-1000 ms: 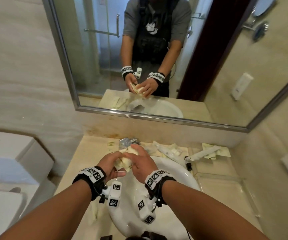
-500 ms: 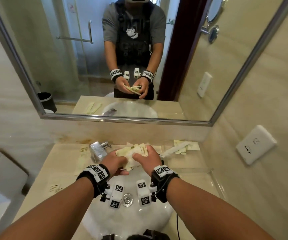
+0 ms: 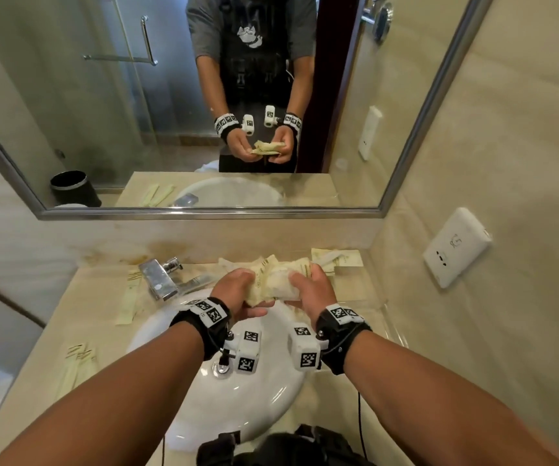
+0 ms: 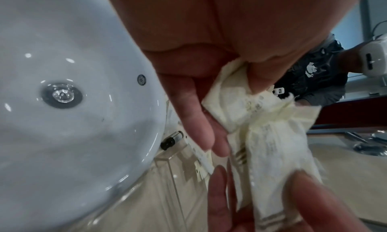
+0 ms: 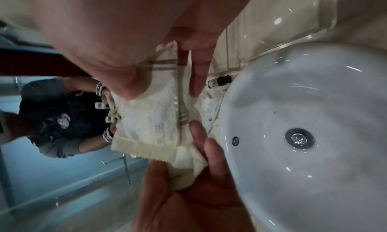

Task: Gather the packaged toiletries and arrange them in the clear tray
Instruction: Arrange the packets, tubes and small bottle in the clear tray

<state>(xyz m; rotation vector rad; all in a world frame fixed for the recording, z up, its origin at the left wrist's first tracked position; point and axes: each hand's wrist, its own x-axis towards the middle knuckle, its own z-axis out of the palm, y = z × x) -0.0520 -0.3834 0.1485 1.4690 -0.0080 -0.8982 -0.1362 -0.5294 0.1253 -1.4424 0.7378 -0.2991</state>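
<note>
Gathering stage: left hand (image 3: 237, 290) and right hand (image 3: 311, 287) jointly grip cream packets (image 3: 276, 280) above sink (image 3: 184, 334); clear tray (image 3: 385, 317) appears unfilled, other sachets (image 3: 130, 297) remaining on counter.

White basin (image 3: 264, 408), chrome faucet (image 3: 160, 277), mirror (image 3: 69, 95).

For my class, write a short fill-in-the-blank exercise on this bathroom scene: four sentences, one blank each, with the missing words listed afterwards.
1. The left hand and the right hand together hold a bundle of cream ____.
2. The bundle of packets is held above the white ____.
3. The chrome faucet stands to the ____ of the hands.
4. The clear tray lies on the counter to the ____ of the sink.

Missing words: packets; sink; left; right
</note>
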